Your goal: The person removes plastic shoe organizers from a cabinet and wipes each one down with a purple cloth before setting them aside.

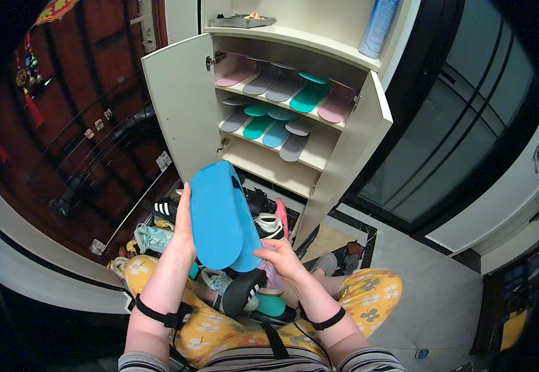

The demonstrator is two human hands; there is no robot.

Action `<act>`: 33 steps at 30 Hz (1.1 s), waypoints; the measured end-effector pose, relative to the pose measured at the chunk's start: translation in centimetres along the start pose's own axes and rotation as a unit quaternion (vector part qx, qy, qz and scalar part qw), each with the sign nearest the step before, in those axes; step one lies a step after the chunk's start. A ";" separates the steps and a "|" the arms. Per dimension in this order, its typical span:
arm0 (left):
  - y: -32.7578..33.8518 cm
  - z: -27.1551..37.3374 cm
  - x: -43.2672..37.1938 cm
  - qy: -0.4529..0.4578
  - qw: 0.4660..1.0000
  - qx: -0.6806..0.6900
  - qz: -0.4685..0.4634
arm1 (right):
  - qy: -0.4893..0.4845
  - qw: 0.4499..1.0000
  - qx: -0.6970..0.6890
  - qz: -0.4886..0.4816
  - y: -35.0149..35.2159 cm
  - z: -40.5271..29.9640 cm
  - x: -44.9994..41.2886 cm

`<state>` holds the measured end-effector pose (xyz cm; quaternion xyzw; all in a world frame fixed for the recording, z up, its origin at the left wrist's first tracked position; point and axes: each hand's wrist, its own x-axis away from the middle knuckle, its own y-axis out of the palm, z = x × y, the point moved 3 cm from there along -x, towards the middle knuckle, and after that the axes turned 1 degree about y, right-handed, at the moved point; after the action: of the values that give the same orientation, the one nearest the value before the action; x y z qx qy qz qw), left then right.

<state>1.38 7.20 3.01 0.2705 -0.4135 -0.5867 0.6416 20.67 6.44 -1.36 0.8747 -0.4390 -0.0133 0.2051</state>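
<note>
A blue plastic shoe slot organizer (216,218), made of two stacked plates, is held up in front of the open shoe cabinet (269,158). My left hand (185,235) grips its left side, fingers mostly hidden behind it. With thumb and fingers, my right hand (281,260) holds the lower right edge of its under plate. A lilac item (272,275) shows just under my right hand; whether the hand touches it I cannot tell. Between my legs sit a black shoe with white stripes (241,293) and a green plastic piece (271,304).
Grey, green, pink and blue organizers line the cabinet's upper shelf (313,95) and middle shelf (276,132). Both cabinet doors, left (181,102) and right (344,158), stand ajar. Piled shoes (155,237) cover the floor before the cabinet. A spray can (377,30) stands above.
</note>
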 end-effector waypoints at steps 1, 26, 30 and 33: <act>-0.4 -0.1 -0.3 0.007 1.000 -0.010 0.001 | -0.002 1.000 -0.007 0.013 -0.3 0.0 -0.2; -1.8 -4.8 2.0 -0.017 0.990 -0.051 0.134 | -0.149 0.893 -0.157 0.394 -14.6 0.6 -13.2; -2.3 -5.0 2.1 -0.024 0.992 -0.049 0.114 | -0.183 0.874 -0.159 0.422 -16.6 -0.6 -13.8; -2.8 -4.6 2.7 -0.026 0.992 -0.047 0.113 | -0.147 0.873 -0.142 0.443 -16.5 -1.3 -13.7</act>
<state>3.70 3.45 -1.07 0.1757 -0.4300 -0.5362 0.7048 25.15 26.24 -8.45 0.5379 -0.7990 -0.1120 0.2444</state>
